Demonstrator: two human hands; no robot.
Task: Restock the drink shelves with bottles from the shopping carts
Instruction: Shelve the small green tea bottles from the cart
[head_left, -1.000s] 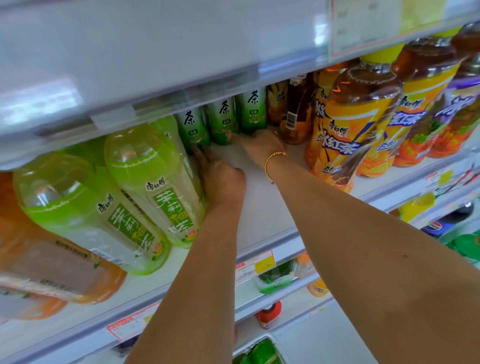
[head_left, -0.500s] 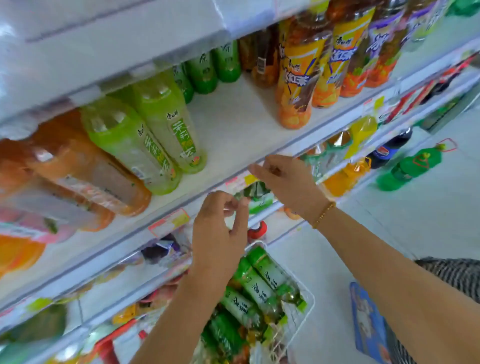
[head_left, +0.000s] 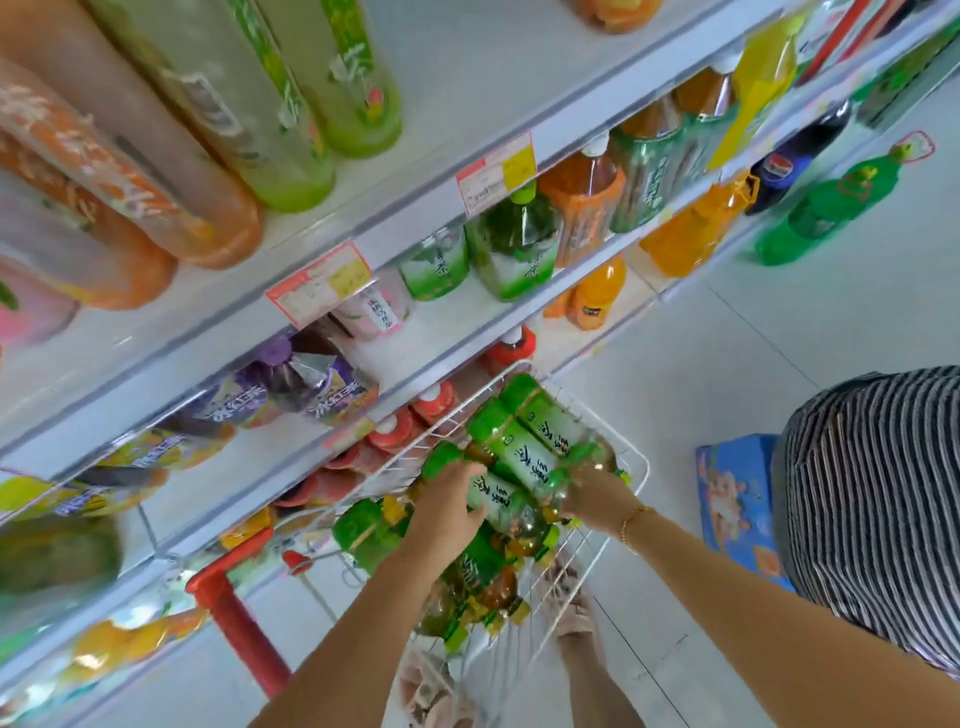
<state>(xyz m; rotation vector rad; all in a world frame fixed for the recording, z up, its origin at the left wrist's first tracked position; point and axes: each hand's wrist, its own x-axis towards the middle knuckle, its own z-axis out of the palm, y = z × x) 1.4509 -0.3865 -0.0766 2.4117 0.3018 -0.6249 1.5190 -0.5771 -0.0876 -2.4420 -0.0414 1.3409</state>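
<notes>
left hand (head_left: 448, 506) clamped round a green bottle (head_left: 500, 503) atop the cart (head_left: 645, 467) pile | right hand (head_left: 597, 500) beside it, grip unclear | risk: lifting shifts neighbouring bottles (head_left: 522, 457); they may roll deeper into the cart

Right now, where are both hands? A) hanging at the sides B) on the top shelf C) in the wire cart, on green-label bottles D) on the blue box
C: the left hand and right hand are on the green-label bottles inside the wire cart.
</notes>
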